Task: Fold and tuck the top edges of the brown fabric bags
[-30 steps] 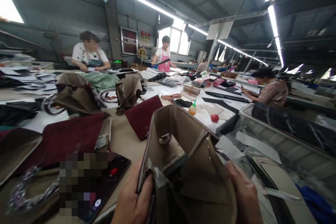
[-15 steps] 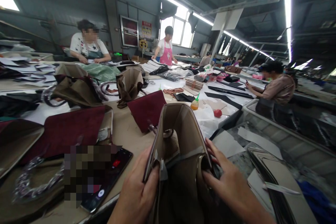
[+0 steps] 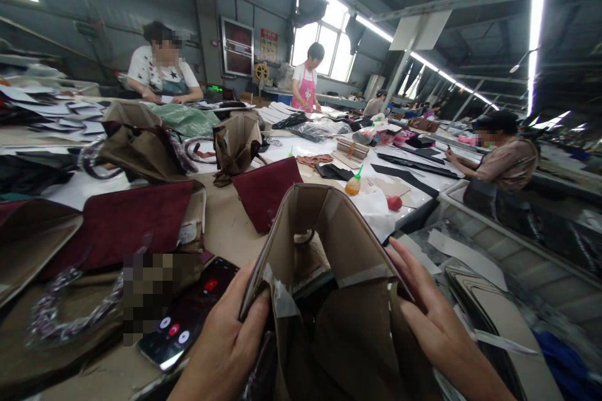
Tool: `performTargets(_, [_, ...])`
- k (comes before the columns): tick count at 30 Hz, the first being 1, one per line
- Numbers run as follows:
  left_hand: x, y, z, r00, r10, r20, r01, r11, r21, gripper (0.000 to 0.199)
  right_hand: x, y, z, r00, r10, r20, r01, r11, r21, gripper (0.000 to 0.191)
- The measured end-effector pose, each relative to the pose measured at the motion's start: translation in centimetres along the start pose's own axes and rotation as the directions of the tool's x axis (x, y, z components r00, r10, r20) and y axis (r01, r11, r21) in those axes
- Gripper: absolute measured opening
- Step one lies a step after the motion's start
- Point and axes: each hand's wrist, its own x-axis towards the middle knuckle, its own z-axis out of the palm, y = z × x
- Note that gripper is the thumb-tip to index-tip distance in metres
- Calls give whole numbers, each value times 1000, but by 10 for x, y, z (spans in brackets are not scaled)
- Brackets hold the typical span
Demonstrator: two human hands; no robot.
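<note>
An unfinished bag with a stiff beige inner band and a dark olive lining stands close in front of me, its mouth spread wide. On its left edge my left hand is closed, thumb inside and fingers outside. My right hand grips the opposite edge in the same way, with some fingers stretched along the outside. Pale tape shows on the inner left side. A maroon flap lies just beyond the bag. Left of my left hand is a phone with a lit call screen.
More maroon and olive bags lie on the left, one with a plastic-wrapped handle. A glue bottle and a red ball-like object are farther back. At right are stacked panels and a pale crate. Several co-workers sit or stand beyond.
The bag's mouth has been pulled wider, with my hands moving apart, left hand leftward and right hand rightward. The view has shifted slightly. The phone screen now shows call buttons.
</note>
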Motion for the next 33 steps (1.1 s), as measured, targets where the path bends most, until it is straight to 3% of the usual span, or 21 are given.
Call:
performTargets(3, [0, 0, 7, 999, 45, 20, -46, 998, 31, 43, 5, -27, -6, 982, -180, 55, 187, 969, -160, 46])
performTargets(6, [-1, 0, 12, 997, 64, 31, -66, 997, 48, 42, 14, -56, 2, 882, -421, 214, 472, 799, -373, 39])
performTargets(9, [-1, 2, 12, 998, 52, 22, -53, 998, 39, 40, 17, -80, 10, 768, -482, 423, 598, 776, -201, 20])
performTargets(11, [-1, 4, 11, 999, 39, 7, -40, 999, 35, 39, 12, -85, 7, 702, -502, 505, 549, 833, 67, 25])
performTargets(12, [-1, 4, 10, 999, 36, 0, -36, 999, 36, 39, 8, -83, 2, 711, -510, 484, 485, 854, 187, 30])
performTargets(14, [-1, 6, 8, 1000, 24, -12, -23, 999, 41, 39, -1, -70, -10, 843, -462, 275, 372, 870, 323, 37])
performTargets(15, [-1, 6, 7, 1000, 17, -17, -16, 999, 43, 39, -5, -61, -14, 922, -354, 158, 307, 915, 263, 37])
performTargets(17, [-1, 8, 6, 1000, -1, -20, 2, 999, 41, 39, -14, -40, -15, 987, -133, 87, 136, 990, -27, 19])
performTargets(18, [-1, 9, 6, 1000, -3, -21, 4, 999, 36, 39, -19, -31, -11, 995, -41, 90, 57, 982, -180, 14])
performTargets(20, [-2, 11, 7, 1000, -2, -16, 3, 1000, 23, 39, -29, -21, 5, 989, 18, 146, 33, 939, -343, 53])
performTargets(21, [-2, 12, 8, 1000, -1, -11, 1, 1000, 17, 39, -33, -20, 16, 984, 27, 175, 41, 927, -372, 63])
performTargets(24, [-4, 14, 10, 1000, 13, 10, -13, 1000, -3, 40, -41, -24, 49, 987, 15, 159, 47, 925, -377, 63])
performTargets(27, [-5, 15, 12, 998, 45, 33, -44, 998, -42, 41, -37, -27, 67, 999, 47, 3, -43, 933, -358, 60])
performTargets(30, [-7, 13, 11, 996, 83, 27, -81, 995, -63, 41, -26, -21, 66, 988, 130, -84, -150, 935, -321, 50])
performTargets(33, [-11, 12, 1, 994, 99, 48, -96, 994, -50, 42, -20, -19, 47, 979, 176, -102, -198, 934, -296, 46])
